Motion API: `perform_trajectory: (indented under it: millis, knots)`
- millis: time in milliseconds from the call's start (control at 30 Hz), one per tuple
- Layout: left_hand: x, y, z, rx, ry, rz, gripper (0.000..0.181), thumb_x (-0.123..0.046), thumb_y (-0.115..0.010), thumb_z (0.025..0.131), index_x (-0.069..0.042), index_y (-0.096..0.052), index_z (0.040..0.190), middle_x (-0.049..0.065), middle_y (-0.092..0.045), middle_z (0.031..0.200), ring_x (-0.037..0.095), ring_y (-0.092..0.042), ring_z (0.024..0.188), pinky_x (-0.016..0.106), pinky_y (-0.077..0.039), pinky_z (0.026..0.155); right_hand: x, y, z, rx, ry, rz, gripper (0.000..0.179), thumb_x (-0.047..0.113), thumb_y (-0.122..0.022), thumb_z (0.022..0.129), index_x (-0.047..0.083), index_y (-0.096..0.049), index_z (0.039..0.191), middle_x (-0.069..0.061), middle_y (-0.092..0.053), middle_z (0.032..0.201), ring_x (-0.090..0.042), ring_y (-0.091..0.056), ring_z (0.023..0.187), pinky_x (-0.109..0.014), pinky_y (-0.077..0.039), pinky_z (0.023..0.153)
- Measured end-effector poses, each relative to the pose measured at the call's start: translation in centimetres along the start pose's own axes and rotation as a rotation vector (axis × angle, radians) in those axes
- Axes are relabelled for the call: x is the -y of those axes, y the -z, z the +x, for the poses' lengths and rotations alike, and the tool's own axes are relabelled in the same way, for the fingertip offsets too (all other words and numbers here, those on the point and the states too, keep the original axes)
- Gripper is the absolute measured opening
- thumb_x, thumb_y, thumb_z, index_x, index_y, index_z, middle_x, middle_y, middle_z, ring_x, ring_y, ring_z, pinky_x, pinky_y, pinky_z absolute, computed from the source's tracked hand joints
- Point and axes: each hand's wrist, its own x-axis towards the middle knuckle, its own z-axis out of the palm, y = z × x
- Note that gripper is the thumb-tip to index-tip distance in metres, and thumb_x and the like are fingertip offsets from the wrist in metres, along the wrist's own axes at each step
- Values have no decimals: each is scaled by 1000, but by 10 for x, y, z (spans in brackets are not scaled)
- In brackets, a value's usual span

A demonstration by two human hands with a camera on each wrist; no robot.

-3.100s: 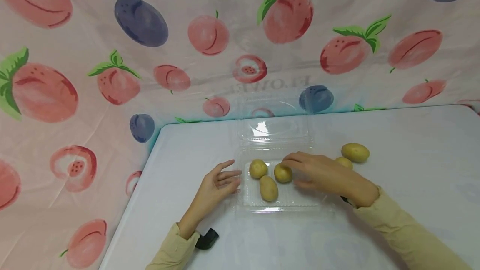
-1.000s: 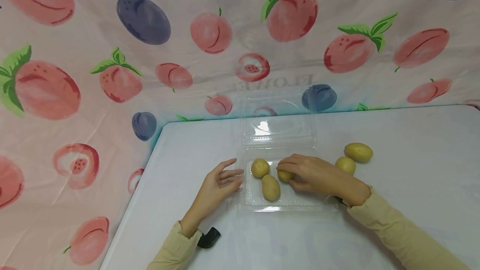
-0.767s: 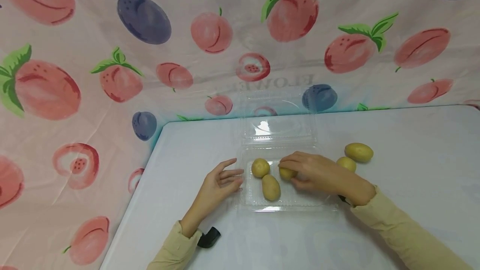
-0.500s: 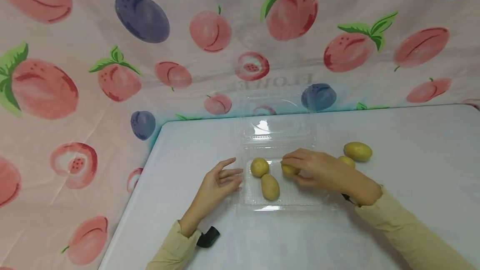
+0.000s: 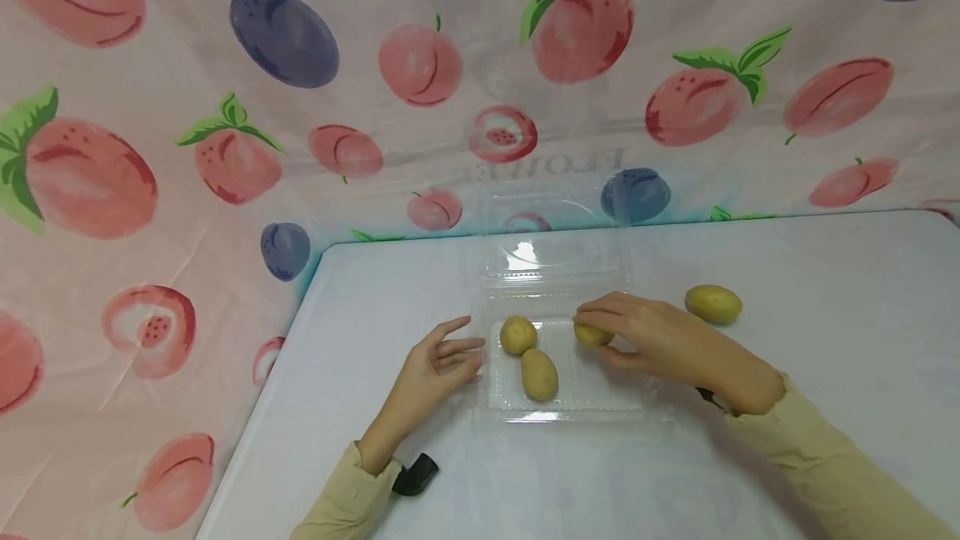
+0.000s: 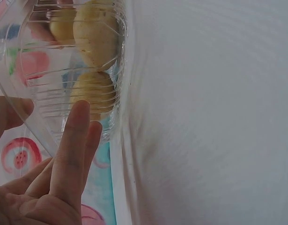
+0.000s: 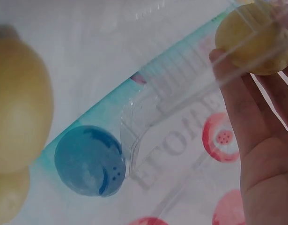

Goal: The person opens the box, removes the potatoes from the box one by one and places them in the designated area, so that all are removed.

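A clear plastic clamshell box (image 5: 600, 402) lies on the table with its lid (image 5: 555, 261) raised at the back. Inside, at the left, a round potato (image 5: 518, 335) touches a longer potato (image 5: 539, 375). My right hand (image 5: 652, 340) grips another potato (image 5: 592, 334) between fingers and thumb, over the right half of the box; the right wrist view shows that held potato (image 7: 251, 40) behind clear plastic. My left hand (image 5: 438, 369), fingers extended, is at the box's left side. In the left wrist view, its fingertips (image 6: 79, 112) lie close against the clear wall.
Right of the box a loose potato (image 5: 713, 304) lies on the white table (image 5: 840, 340). The right wrist view shows two loose potatoes, the larger potato (image 7: 19, 108) nearer; my right hand mostly hides one in the head view. Fruit-print cloth (image 5: 420, 140) hangs behind.
My right hand has taken hold of the potato and shifted it rightward, away from the two others in the box. The left hand has stayed in place.
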Motion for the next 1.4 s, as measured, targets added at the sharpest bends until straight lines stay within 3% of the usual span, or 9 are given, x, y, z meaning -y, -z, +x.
perform_trajectory:
  millis: [567,933,1133,1233,1333,1400]
  knots:
    - [0,0,1,-2,7,-12,64,-14,-70,94,-4,-38,149,25,-60,133,37,-63,118,28,-60,86,-8,19,-15,-68,24,-34,48,7,-84,74,6,-69,119,-6,-68,118,-24,-66,107,-37,-62,80]
    - [0,0,0,-1,4,-13,64,-15,-70,94,-5,-38,149,25,-60,133,37,-63,118,29,-60,85,-18,26,-26,-148,69,-78,47,6,-78,70,7,-70,115,-4,-69,116,-19,-68,99,-31,-59,66]
    - [-1,0,0,-7,15,-18,64,-15,-70,94,-6,-39,149,23,-61,133,35,-63,118,29,-60,85,-21,31,-33,-149,54,-75,39,13,-72,81,7,-68,120,-3,-68,116,-17,-67,95,-35,-60,67]
    - [-1,0,0,-4,19,-28,64,-15,-70,94,-6,-39,149,23,-60,133,35,-63,118,29,-60,86,-22,34,-37,-125,31,-61,44,10,-77,79,5,-68,121,-4,-68,118,-19,-67,100,-40,-61,75]
    - [-1,0,0,1,20,-37,64,-15,-70,94,-7,-39,149,23,-60,134,36,-63,119,29,-60,86,-22,35,-41,-110,9,-60,36,26,-72,91,5,-68,121,-4,-68,119,-20,-66,103,-41,-61,78]
    - [0,0,0,3,17,-35,64,-15,-70,94,-6,-38,150,24,-60,134,37,-62,119,29,-60,86,-23,35,-43,-115,1,-63,43,41,-56,99,6,-69,120,-4,-68,118,-20,-66,102,-41,-60,77]
